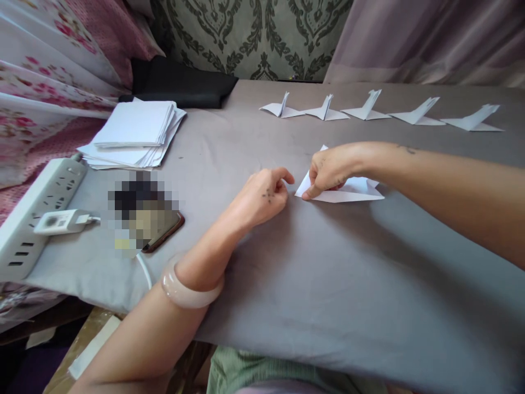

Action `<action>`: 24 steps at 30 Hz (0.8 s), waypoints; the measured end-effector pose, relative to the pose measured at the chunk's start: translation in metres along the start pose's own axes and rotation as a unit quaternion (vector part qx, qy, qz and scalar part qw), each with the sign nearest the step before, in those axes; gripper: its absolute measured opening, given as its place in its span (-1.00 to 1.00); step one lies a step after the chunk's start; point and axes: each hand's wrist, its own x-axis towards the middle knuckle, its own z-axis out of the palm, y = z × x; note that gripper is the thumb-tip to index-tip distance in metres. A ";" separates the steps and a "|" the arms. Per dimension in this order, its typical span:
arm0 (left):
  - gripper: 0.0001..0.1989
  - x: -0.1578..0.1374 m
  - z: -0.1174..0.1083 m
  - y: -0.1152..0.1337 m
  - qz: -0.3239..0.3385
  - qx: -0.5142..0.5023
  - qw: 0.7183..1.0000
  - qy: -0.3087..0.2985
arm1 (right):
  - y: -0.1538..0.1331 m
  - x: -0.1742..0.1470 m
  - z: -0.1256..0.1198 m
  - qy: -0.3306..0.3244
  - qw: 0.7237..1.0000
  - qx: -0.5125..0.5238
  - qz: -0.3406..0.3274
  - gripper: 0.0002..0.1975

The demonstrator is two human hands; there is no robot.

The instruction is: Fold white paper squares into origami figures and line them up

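Observation:
A folded sheet of white paper [348, 196] lies on the grey cloth in front of me, pointed at its left and right ends. My right hand [330, 167] is closed over it, one fingertip pressing the left corner and the other fingers curled on top. The hand hides much of the middle of the fold. Just left of that corner, apart from the paper, hovers or rests my left hand [268, 194]. Its fingers are curled into a loose fist with the index finger bent forward, and nothing shows in them. A pale bangle [191, 290] circles the left wrist.
Several folded paper figures [369, 109] stand in a row along the back. White sheets [133, 126] are stacked at the back left, near a black cloth [180, 85]. A power strip [45, 208] with a charger [63, 221] and a blurred phone [164, 232] lie left.

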 end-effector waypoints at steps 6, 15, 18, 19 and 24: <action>-0.62 -0.017 0.003 0.010 0.095 0.193 0.976 -0.028 | 0.003 -0.001 0.001 0.018 1.000 0.015 -0.015 -0.65; -0.73 -0.021 0.008 0.029 0.106 0.334 0.934 -0.064 | 0.003 -0.009 0.001 0.009 1.000 0.023 -0.005 -0.69; -0.69 -0.019 0.010 0.027 0.122 0.328 0.935 -0.057 | 0.004 -0.015 -0.001 0.002 0.999 0.033 -0.003 -0.73; -0.67 -0.019 0.011 0.028 0.119 0.326 0.936 -0.059 | 0.005 -0.017 -0.002 -0.004 0.999 0.035 -0.006 -0.75; -0.64 -0.012 0.014 0.030 0.087 0.302 0.948 -0.051 | 0.008 -0.020 -0.002 -0.029 0.999 0.029 -0.006 -0.77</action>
